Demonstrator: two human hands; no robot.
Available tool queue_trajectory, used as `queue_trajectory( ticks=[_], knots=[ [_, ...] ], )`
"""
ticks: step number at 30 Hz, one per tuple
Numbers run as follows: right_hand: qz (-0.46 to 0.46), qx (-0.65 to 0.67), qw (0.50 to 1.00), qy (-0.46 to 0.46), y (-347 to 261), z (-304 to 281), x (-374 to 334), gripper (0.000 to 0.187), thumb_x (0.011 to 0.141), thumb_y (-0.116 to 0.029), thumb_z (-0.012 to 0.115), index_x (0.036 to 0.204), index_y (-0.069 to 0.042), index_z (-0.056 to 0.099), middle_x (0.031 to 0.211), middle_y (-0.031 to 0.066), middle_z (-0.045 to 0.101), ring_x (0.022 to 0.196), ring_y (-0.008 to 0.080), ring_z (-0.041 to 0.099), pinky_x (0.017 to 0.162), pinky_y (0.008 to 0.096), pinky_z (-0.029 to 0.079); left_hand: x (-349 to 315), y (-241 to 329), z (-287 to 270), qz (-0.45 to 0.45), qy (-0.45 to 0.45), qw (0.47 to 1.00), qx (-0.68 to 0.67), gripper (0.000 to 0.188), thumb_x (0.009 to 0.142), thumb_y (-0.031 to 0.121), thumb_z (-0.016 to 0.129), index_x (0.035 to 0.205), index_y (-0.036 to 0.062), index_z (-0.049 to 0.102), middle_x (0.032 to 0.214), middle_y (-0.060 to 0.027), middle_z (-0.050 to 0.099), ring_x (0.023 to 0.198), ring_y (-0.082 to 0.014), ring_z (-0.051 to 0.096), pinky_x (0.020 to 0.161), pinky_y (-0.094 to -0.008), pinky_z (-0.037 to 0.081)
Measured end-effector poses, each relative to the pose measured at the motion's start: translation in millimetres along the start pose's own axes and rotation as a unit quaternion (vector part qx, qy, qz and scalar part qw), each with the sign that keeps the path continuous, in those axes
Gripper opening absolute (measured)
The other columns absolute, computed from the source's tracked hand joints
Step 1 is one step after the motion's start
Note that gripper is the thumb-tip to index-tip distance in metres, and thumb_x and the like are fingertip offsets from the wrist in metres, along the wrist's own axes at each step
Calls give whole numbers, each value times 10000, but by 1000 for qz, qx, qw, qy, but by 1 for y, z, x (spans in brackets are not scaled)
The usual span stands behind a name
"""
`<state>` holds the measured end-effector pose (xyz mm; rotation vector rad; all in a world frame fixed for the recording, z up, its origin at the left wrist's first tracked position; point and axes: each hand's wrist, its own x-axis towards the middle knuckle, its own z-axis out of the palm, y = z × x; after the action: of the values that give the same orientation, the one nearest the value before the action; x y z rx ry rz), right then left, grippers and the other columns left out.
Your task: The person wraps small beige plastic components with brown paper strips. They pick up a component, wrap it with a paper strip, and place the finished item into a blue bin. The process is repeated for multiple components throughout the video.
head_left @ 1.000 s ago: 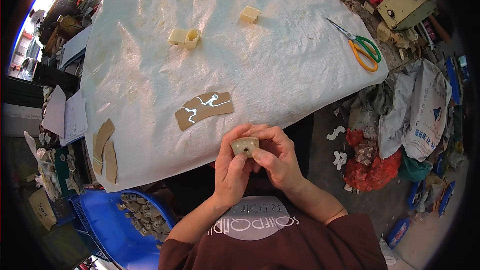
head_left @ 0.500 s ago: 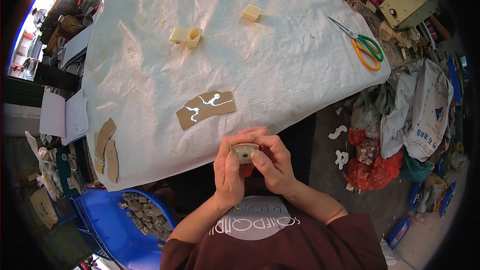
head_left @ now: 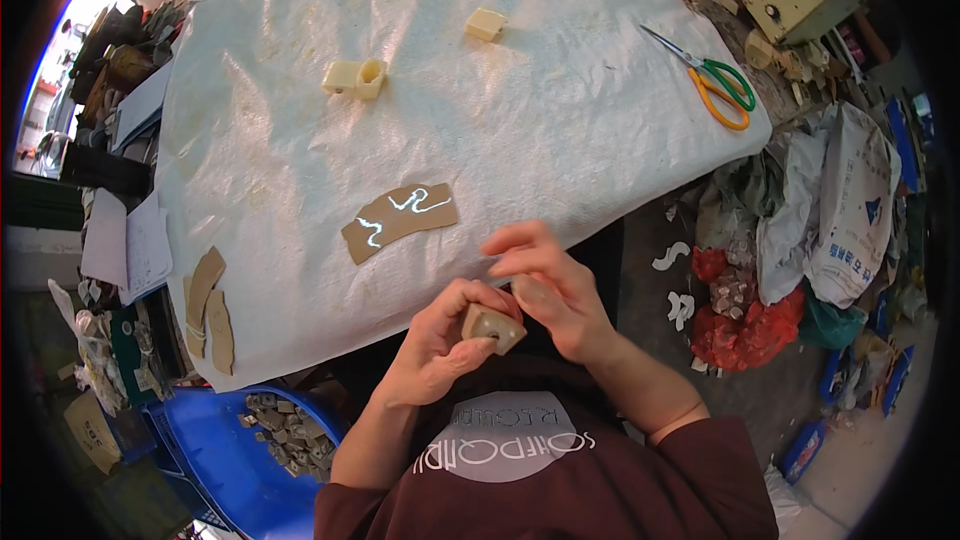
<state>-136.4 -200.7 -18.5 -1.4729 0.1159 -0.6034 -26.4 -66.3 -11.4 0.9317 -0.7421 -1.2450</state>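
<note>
My left hand (head_left: 440,340) is wrapped round a small beige block (head_left: 493,328) with a dark hole in its end face, held tilted just in front of my shirt. Beside it, my right hand (head_left: 556,290) is raised with its fingers apart, and nothing shows in them. On the white sheet (head_left: 560,130) beyond my hands lies a curved brown cardboard-like piece (head_left: 408,224) with bright white wavy lines across it. Farther off sit two cream-coloured hollow pieces (head_left: 354,78) side by side, and a single cream block (head_left: 486,25).
Scissors (head_left: 712,80) with green and orange handles lie at the sheet's right. Brown strips (head_left: 205,290) lie near its left edge. A blue tub (head_left: 225,470) with many greyish blocks stands at lower left. Bags (head_left: 830,210) and red netting (head_left: 745,335) are on the right.
My right hand has come off the block and moved up to the right. My left hand keeps the block, now turned and slightly lower. The view has shifted a little.
</note>
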Motion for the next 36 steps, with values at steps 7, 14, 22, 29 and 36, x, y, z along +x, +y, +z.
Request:
queue_trajectory(
  ticks=[7, 14, 22, 29, 36],
  knots=[
    [202, 257, 927, -181, 11, -8, 12, 121, 848, -116, 538, 766, -46, 592, 1157, 162, 501, 996, 197, 501, 884, 334, 380, -4, -3, 0, -90, 14, 996, -16, 517, 789, 365, 624, 1102, -22, 484, 996, -89, 546, 911, -152, 529, 773, -267, 425],
    [97, 48, 978, -180, -2, -11, 12, 164, 873, -162, 523, 770, -41, 561, 1163, 136, 491, 1041, 156, 479, 864, 308, 398, -1, 0, 10, -105, 45, 992, -49, 441, 854, 281, 570, 1160, -13, 448, 967, -13, 471, 870, -78, 440, 753, -222, 377],
    [173, 274, 941, -95, 15, 4, -10, 297, 957, -268, 403, 1091, -45, 547, 1173, 104, 495, 1072, 187, 473, 910, 316, 384, 4, 3, 9, -89, 70, 994, 4, 383, 875, 270, 541, 1140, 5, 460, 926, 14, 454, 765, -41, 416, 622, -180, 350],
    [82, 6, 992, -98, 6, -1, -9, 326, 940, -249, 410, 1118, -7, 536, 1215, 152, 459, 1104, 224, 459, 953, 355, 355, 3, -3, 8, -83, 59, 995, 15, 396, 900, 306, 491, 1156, 6, 454, 977, -10, 460, 850, -61, 444, 662, -185, 384],
    [182, 284, 940, -53, 8, 9, -13, 372, 939, -265, 386, 1165, -10, 533, 1262, 117, 428, 1150, 200, 426, 948, 330, 366, 4, -1, 12, -70, 106, 989, -78, 315, 928, 260, 404, 1122, 20, 468, 968, -29, 462, 813, -75, 460, 647, -199, 395]
  ],
)
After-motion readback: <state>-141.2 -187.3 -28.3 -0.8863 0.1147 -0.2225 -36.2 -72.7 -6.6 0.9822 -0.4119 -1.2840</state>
